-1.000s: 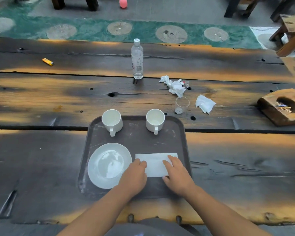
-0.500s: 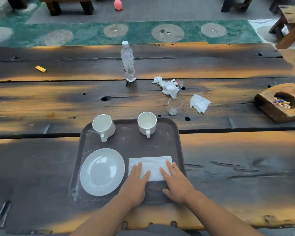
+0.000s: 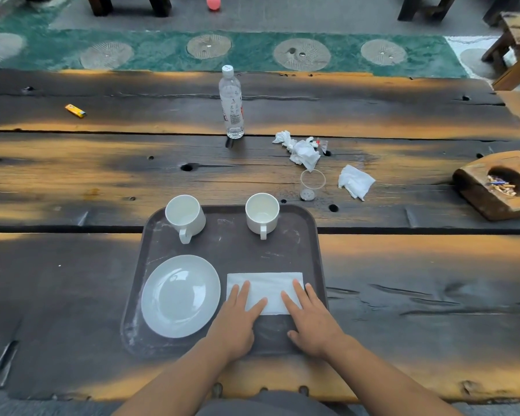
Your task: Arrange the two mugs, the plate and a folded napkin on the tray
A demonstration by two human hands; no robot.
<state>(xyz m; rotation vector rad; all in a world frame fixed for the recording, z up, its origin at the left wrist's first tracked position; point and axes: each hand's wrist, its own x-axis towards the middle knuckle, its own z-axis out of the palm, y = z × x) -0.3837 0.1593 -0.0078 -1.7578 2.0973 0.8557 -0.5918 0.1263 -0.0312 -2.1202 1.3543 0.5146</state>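
A dark brown tray (image 3: pixel 231 253) lies on the wooden table in front of me. Two white mugs stand at its far side, one on the left (image 3: pixel 185 216) and one on the right (image 3: pixel 262 214), handles toward me. A white plate (image 3: pixel 180 295) sits at the tray's near left. A folded white napkin (image 3: pixel 266 288) lies flat at the near right. My left hand (image 3: pixel 237 319) presses the napkin's left part with straight fingers. My right hand (image 3: pixel 311 319) lies flat on its right end.
Beyond the tray stand a water bottle (image 3: pixel 231 105) and a clear plastic cup (image 3: pixel 311 186), with crumpled tissues (image 3: pixel 302 150) and another tissue (image 3: pixel 354 181) nearby. A wooden ashtray block (image 3: pixel 493 187) is at the right, a yellow lighter (image 3: pixel 75 111) far left.
Both hands went from curled fingers on the napkin's near edge to fingers spread flat on top of it. The napkin, mugs and plate stay where they were.
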